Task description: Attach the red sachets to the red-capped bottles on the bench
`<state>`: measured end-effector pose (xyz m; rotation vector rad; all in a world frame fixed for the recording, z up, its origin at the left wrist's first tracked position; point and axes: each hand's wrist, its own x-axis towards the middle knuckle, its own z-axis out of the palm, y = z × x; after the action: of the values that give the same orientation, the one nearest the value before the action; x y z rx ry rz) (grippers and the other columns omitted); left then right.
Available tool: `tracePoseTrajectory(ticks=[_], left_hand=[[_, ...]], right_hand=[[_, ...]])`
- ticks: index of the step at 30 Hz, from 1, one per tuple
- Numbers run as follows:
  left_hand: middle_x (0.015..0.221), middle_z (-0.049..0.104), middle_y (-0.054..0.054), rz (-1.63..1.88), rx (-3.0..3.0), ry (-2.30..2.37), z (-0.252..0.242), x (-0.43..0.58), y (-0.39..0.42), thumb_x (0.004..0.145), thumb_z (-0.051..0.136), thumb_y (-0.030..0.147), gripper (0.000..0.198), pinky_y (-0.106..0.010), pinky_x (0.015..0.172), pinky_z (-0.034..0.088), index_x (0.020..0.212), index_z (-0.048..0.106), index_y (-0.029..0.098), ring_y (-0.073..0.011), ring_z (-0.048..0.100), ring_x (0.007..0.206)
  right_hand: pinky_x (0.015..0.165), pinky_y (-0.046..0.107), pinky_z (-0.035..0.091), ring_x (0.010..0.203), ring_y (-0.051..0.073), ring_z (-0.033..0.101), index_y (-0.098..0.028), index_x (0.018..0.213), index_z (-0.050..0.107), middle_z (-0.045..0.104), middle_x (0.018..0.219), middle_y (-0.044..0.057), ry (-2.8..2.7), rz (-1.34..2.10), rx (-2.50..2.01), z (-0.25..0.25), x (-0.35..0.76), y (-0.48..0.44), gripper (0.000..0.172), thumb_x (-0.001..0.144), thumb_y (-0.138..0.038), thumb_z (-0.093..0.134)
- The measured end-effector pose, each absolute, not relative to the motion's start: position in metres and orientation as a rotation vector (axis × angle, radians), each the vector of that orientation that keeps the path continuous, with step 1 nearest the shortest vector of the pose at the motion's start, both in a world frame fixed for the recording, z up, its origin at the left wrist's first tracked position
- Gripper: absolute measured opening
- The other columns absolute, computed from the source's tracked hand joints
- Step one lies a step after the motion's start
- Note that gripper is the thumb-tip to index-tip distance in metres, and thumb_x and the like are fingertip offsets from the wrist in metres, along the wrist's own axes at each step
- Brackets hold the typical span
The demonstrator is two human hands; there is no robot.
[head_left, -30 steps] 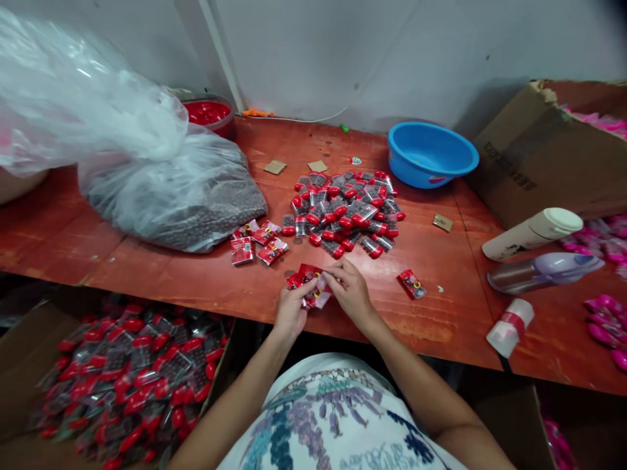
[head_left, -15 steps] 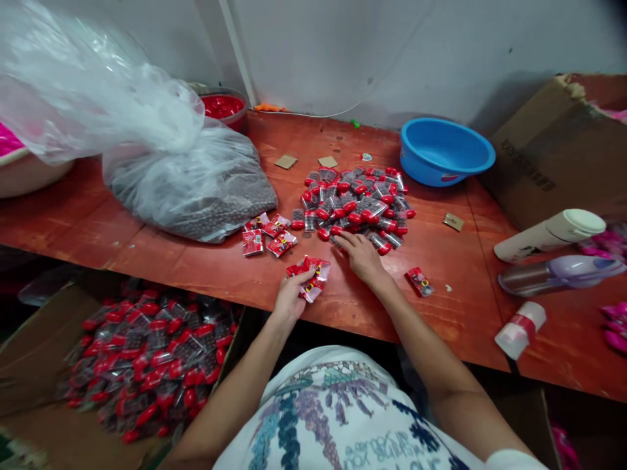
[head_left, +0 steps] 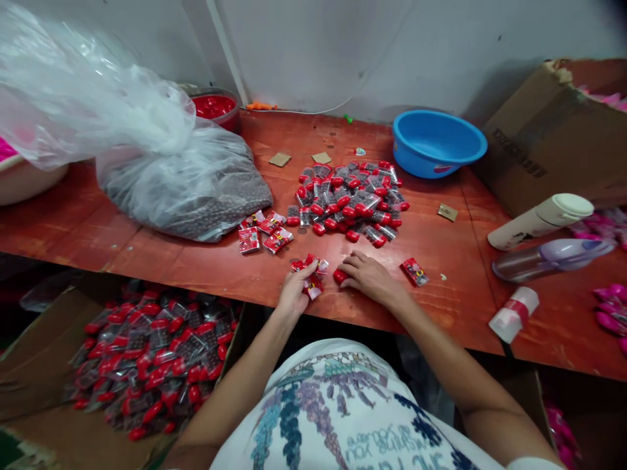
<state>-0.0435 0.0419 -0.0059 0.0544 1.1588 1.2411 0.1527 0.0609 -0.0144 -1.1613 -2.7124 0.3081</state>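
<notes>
The red wooden table (head_left: pixel 441 261) carries everything. At its far left lies a big clear plastic bag (head_left: pixel 161 170) of small dark beads. A cardboard box (head_left: pixel 548 150) stands at the far right. Below the table edge on the left, a second box (head_left: pixel 44 391) is filled with little red-capped tubes. A blue basin (head_left: pixel 416 163) sits near the wall, and in front of it lies the pile of tubes (head_left: pixel 350 199), clear bodies with red caps. Two bottles lie on their sides at the right, one white (head_left: pixel 539 222) and one purple (head_left: pixel 553 258). A few loose red packets (head_left: pixel 259 232) lie left of the pile, and one more packet (head_left: pixel 415 271) lies just right of the hands.

The work in hand looks like pairing a tube with a packet. The left hand (head_left: pixel 292 297) is closed around a small bunch of packets (head_left: pixel 309 273), held just above the table near its front edge. The right hand (head_left: pixel 369 277) lies low on the table beside it. Its fingertips curl onto a single tube (head_left: pixel 339 276), touching the red cap. I cannot tell whether they pinch it or only rest on it.

Joining the two would call for a firm pinch on the tube and one packet fanned free of the bunch.
</notes>
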Motion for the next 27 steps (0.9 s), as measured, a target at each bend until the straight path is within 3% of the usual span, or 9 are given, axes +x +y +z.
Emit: tracePoseTrajectory(ticks=[2, 5, 9, 12, 15, 27], left_hand=[[0.071, 0.071, -0.005, 1.247, 0.049, 1.155, -0.007, -0.043, 0.041, 0.064, 0.076, 0.008, 0.016, -0.026, 0.055, 0.057, 0.077, 0.067, 0.010, -0.0138, 0.065, 0.057], [0.071, 0.071, -0.004, 1.236, 0.075, 1.154, -0.012, -0.045, 0.040, 0.063, 0.078, 0.010, 0.019, -0.026, 0.053, 0.057, 0.078, 0.066, 0.011, -0.0141, 0.065, 0.057], [0.070, 0.070, -0.003, 1.243, 0.103, 1.144, -0.017, -0.046, 0.038, 0.062, 0.079, 0.011, 0.020, -0.026, 0.052, 0.056, 0.076, 0.066, 0.011, -0.0141, 0.065, 0.056], [0.067, 0.069, -0.003, 1.255, 0.112, 1.145, -0.018, -0.044, 0.037, 0.059, 0.080, 0.012, 0.022, -0.026, 0.052, 0.056, 0.075, 0.065, 0.011, -0.0140, 0.064, 0.054], [0.066, 0.068, -0.002, 1.271, 0.143, 1.131, -0.017, -0.040, 0.037, 0.056, 0.082, 0.013, 0.026, -0.027, 0.052, 0.056, 0.076, 0.065, 0.012, -0.0141, 0.064, 0.053], [0.073, 0.070, -0.001, 1.321, 0.280, 1.102, -0.014, -0.036, 0.035, 0.051, 0.085, 0.016, 0.044, -0.030, 0.064, 0.056, 0.091, 0.066, 0.015, -0.0148, 0.066, 0.062]], right_hand=[[0.081, 0.035, 0.044, 0.093, 0.024, 0.053, -0.019, 0.108, 0.064, 0.063, 0.097, 0.011, -2.641, 0.286, -1.260, -0.022, 0.152, 0.053, 0.033, 0.090, -0.043, 0.050], [0.079, 0.037, 0.046, 0.091, 0.025, 0.055, -0.018, 0.118, 0.059, 0.063, 0.096, 0.013, -2.418, 0.325, -1.421, -0.031, 0.149, 0.040, 0.035, 0.093, -0.039, 0.046], [0.082, 0.041, 0.049, 0.092, 0.024, 0.059, -0.021, 0.126, 0.050, 0.063, 0.102, 0.011, -1.904, 0.750, -1.487, -0.032, 0.145, 0.027, 0.036, 0.093, -0.035, 0.045], [0.065, 0.034, 0.055, 0.079, 0.019, 0.061, -0.024, 0.120, 0.049, 0.063, 0.094, 0.004, -1.403, 1.201, -1.402, -0.027, 0.137, 0.021, 0.034, 0.090, -0.041, 0.048], [0.052, 0.026, 0.055, 0.074, 0.016, 0.059, -0.023, 0.109, 0.051, 0.061, 0.087, 0.002, -1.103, 1.440, -1.255, -0.022, 0.127, 0.018, 0.034, 0.082, -0.043, 0.057], [0.041, 0.019, 0.047, 0.066, 0.013, 0.055, -0.018, 0.105, 0.067, 0.065, 0.087, 0.003, -1.109, 1.571, -1.235, -0.020, 0.122, 0.013, 0.040, 0.073, -0.041, 0.067]])
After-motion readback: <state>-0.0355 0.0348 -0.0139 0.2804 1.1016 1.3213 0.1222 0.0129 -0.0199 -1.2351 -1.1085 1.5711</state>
